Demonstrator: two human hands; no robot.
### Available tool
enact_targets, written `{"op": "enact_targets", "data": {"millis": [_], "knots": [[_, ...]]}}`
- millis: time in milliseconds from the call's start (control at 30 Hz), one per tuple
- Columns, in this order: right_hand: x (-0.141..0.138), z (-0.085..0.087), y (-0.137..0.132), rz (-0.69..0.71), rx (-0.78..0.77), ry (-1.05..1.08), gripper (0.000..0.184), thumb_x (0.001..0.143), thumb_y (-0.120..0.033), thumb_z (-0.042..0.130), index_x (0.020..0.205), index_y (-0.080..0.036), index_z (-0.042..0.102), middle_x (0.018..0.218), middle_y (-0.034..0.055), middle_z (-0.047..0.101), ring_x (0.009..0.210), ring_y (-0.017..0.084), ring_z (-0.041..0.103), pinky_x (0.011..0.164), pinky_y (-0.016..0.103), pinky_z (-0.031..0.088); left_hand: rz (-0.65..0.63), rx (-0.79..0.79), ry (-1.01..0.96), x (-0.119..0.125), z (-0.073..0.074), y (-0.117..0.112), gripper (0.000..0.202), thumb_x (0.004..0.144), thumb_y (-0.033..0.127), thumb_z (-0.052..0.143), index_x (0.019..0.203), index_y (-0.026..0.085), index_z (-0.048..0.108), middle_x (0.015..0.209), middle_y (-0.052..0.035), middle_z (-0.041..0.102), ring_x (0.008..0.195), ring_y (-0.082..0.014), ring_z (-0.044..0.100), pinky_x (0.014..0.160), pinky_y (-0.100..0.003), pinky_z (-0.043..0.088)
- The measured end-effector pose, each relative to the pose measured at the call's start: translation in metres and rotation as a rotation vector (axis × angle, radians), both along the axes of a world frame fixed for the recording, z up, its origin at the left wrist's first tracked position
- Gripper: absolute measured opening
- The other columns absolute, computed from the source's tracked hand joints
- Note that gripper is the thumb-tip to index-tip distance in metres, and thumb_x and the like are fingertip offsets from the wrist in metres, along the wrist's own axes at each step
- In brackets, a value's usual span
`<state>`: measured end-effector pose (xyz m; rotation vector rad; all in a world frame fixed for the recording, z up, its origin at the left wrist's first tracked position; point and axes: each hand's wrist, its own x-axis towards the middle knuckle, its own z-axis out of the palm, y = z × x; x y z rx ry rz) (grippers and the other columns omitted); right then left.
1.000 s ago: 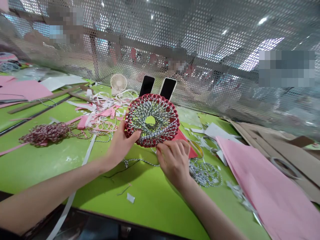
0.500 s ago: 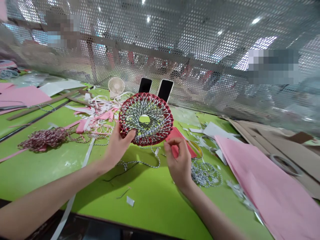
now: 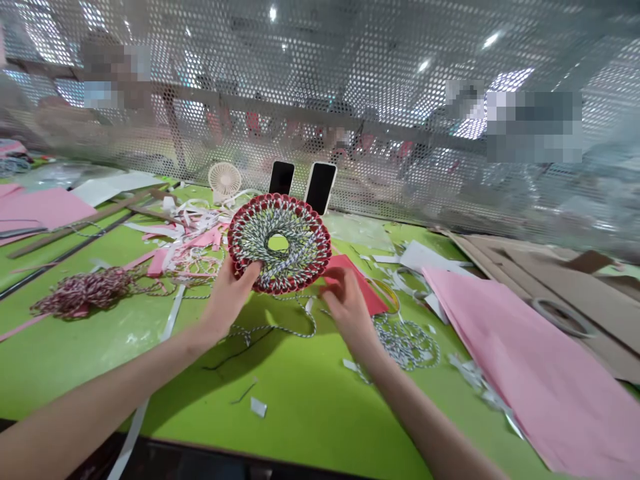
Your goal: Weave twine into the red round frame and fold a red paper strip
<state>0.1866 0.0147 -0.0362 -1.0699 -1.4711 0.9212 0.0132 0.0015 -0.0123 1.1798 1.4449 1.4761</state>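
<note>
A round, red-rimmed piece (image 3: 256,220), strung with grey-and-white cord around a central hole, is held up tilted above the table. My left hand (image 3: 227,293) grips its lower left edge, thumb on the front and the other fingers hidden behind. Beside the lower right rim is my right hand (image 3: 347,303), its fingers curled together; what they pinch, if anything, is too small to make out. Patterned cord (image 3: 295,331) trails on the table below the piece. A coil of similar cord (image 3: 407,343) lies to the right of my right wrist, and a red sheet (image 3: 373,297) lies behind that hand.
On the green table (image 3: 320,413), a red-and-white cord bundle (image 3: 83,291) and paper scraps (image 3: 200,227) lie left. Two phones (image 3: 321,187) and a small fan (image 3: 225,179) stand before the perforated screen (image 3: 390,180). Pink sheets (image 3: 520,360), cardboard (image 3: 555,273) and a tape roll (image 3: 563,317) lie right.
The view has shifted slightly. My right hand has moved up closer to the strung piece's lower right rim. My left hand keeps the same grip.
</note>
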Motion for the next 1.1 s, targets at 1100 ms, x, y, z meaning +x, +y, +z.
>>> {"op": "enact_targets", "data": {"millis": [1100], "knots": [[-0.0087,0.0061,-0.0041,0.232,-0.687,0.686,0.027,0.040,-0.012,0.068,0.066,-0.018,0.066,0.060,-0.0034,0.063,0.057,0.010,0.055,0.060,0.027,0.045,-0.072,-0.124,0.016,0.0019,-0.0090,-0.0008,0.041,0.072,0.048,0.054,0.098,0.016,0.052,0.087,-0.0067,0.061,0.077,-0.0201,0.055,0.080,-0.039,0.042]]}}
